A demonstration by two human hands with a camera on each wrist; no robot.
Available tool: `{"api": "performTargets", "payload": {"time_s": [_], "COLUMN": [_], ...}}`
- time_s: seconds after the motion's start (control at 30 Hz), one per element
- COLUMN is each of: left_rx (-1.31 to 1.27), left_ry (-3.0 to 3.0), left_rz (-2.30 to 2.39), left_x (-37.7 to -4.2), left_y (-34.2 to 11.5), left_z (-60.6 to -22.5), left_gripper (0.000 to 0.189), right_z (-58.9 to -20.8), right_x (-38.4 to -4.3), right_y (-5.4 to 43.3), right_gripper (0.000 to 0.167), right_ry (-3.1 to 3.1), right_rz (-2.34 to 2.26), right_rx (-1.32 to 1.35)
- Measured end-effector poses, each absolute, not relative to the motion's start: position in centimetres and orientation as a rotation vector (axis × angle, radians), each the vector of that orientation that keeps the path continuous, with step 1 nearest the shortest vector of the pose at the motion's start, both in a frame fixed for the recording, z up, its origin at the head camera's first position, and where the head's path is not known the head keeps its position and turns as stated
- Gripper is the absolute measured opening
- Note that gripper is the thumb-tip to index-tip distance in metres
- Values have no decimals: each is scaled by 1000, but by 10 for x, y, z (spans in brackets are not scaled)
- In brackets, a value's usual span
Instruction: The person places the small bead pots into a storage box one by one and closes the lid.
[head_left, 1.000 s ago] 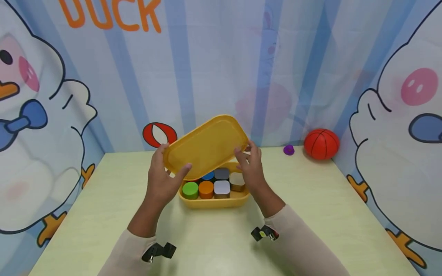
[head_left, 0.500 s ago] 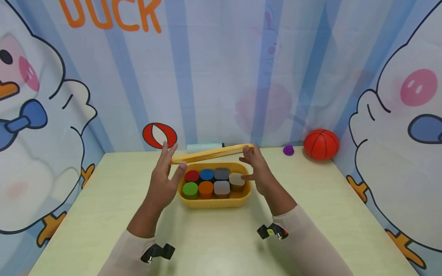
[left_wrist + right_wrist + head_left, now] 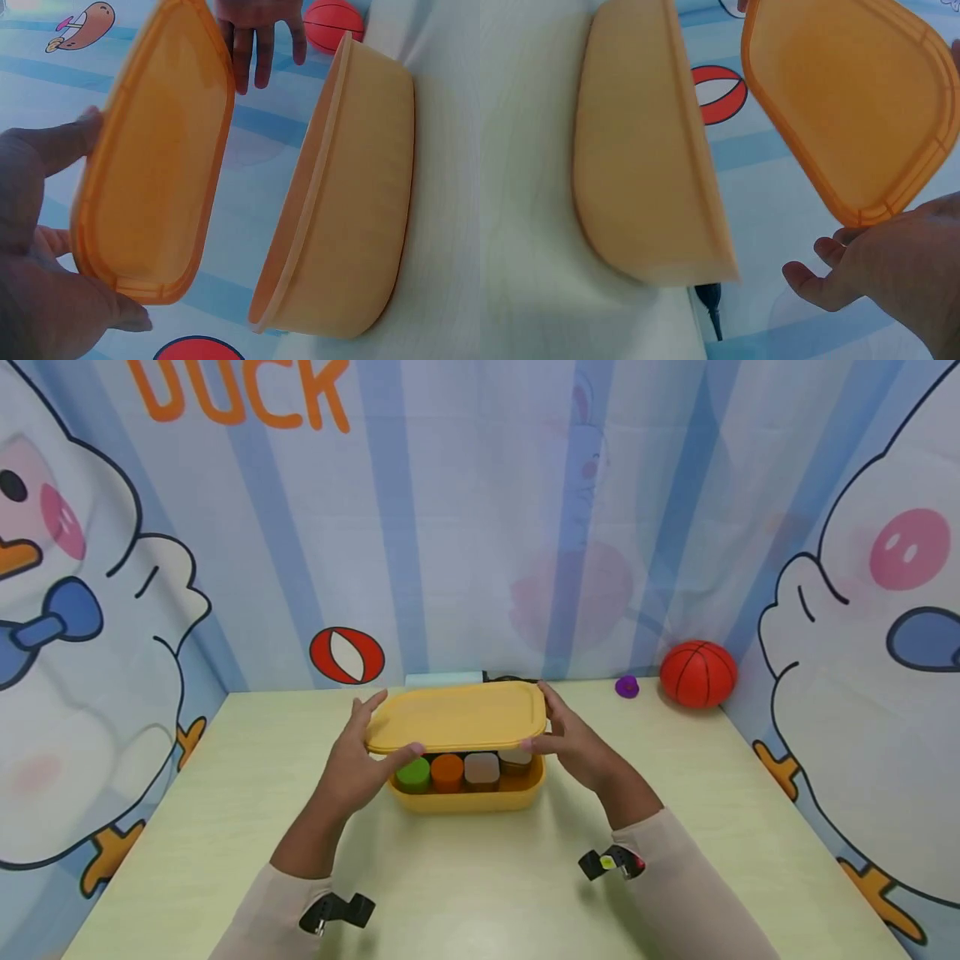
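A yellow lid (image 3: pixel 459 717) hovers over the back part of a yellow box (image 3: pixel 467 804), with a gap to the box's rim visible in both wrist views. My left hand (image 3: pixel 352 768) grips the lid's left end, thumb at the near corner. At the lid's right end, my right hand (image 3: pixel 577 743) holds it between thumb and fingers. Inside the box, the front pieces show: a green round one (image 3: pixel 413 775), an orange round one (image 3: pixel 447 772), and a light grey rounded-square one (image 3: pixel 482 772). A cream piece (image 3: pixel 515 760) is partly covered. The lid hides the back row.
A red ball (image 3: pixel 698 674) with black lines and a small purple object (image 3: pixel 627 687) sit at the table's back right. Behind the box, a pale flat object (image 3: pixel 444 679) lies at the back edge. A printed curtain (image 3: pixel 480 527) surrounds the table (image 3: pixel 465 877).
The lid has turned from tilted underside-on, through edge-on, to top face up over the box. My right hand has shifted slightly right. The box has stayed in place.
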State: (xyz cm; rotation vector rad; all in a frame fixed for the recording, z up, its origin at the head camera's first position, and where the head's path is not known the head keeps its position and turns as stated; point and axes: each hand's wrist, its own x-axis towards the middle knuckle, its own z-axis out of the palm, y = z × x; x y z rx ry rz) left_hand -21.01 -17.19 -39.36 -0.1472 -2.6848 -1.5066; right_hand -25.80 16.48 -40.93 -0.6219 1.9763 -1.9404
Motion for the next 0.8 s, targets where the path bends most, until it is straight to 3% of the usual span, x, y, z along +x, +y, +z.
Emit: {"api": "performTargets", "payload": {"time_s": [0.13,0.3,0.4,0.8], "left_rx": [-140,-200,-257,-347], "left_ry": [-2749,-2779,-2776,-2796], "left_rz": [-1467,-1421,-1367,-1030], "left_x": [-212,-214,-212,-210], "left_y": [-172,-172,-171,-158], "left_z": [-400,-412,-419,-439], "left_gripper": [107,113,113,101], "right_z": [-417,-424,-427,-432], "right_x": [-260,-257,-257,-255], "right_y": [170,173,171,173], "right_gripper": [113,145,155,153], "right_ry": [2001,2235,2388,2555], "right_rz": [-1865,-1686,-1545,-1290], "right_rx": [-670,-609,-595,-522]}}
